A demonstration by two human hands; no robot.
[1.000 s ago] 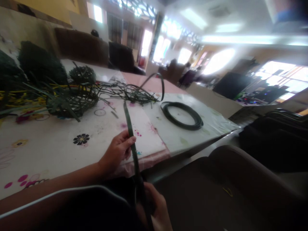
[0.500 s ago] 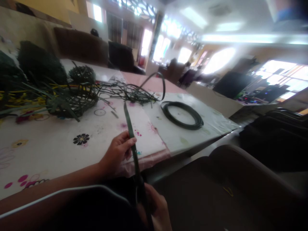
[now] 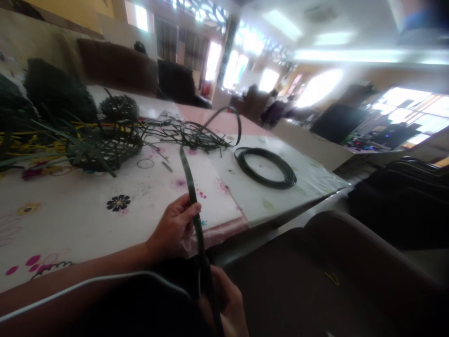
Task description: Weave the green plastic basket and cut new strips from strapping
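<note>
**Left hand sits slightly lower on the green strip**

The left hand (image 3: 177, 223) has moved a touch down toward five o'clock since the earlier frames, its thumb lower along the flat dark-green strip (image 3: 198, 234); the strip's tip has barely shifted. That hand is closed in a pinch, thumb laid over the strip and fingers curled behind, its forearm coming in from eight o'clock beneath a white cable (image 3: 105, 275). The strip stands between the hands, tip toward twelve, lower end running into shadow. At five o'clock the right hand (image 3: 230, 299) is bent beside that lower end; shadow hides its fingers, so I cannot tell how tightly it is closed.

Outward from the left hand, on the flower-print tablecloth (image 3: 84, 224): an open-weave green basket (image 3: 115, 147) at ten, a smaller woven piece (image 3: 121, 108) at eleven, a tangle of strips (image 3: 201, 138) just past twelve, a coiled strip (image 3: 287, 180) at two. A brown chair (image 3: 280, 271) stands near four.
</note>
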